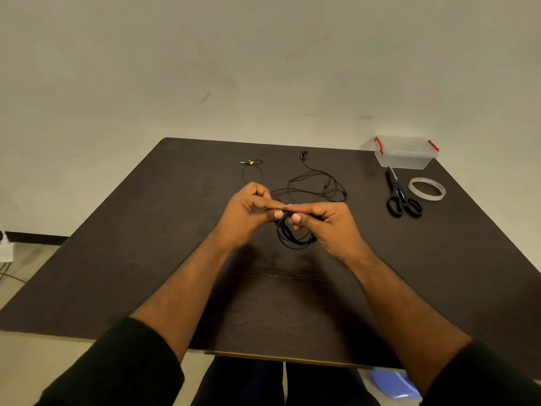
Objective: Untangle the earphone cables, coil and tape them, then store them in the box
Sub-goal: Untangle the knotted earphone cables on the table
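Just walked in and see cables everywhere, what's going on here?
A person is winding a black earphone cable: the right hand holds the coil while the left hand pinches the cable beside it. More cable lies loose on the table. Scissors, tape and the closed box wait untouched.

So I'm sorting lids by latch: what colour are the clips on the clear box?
Red, on the clips at both ends of the clear box, in the head view.

Two bare arms reaching forward from black sleeves, left hand and right hand close together in the middle, fingers curled, fingertips of both touching, thumbs tucked below, each grip pinching tight
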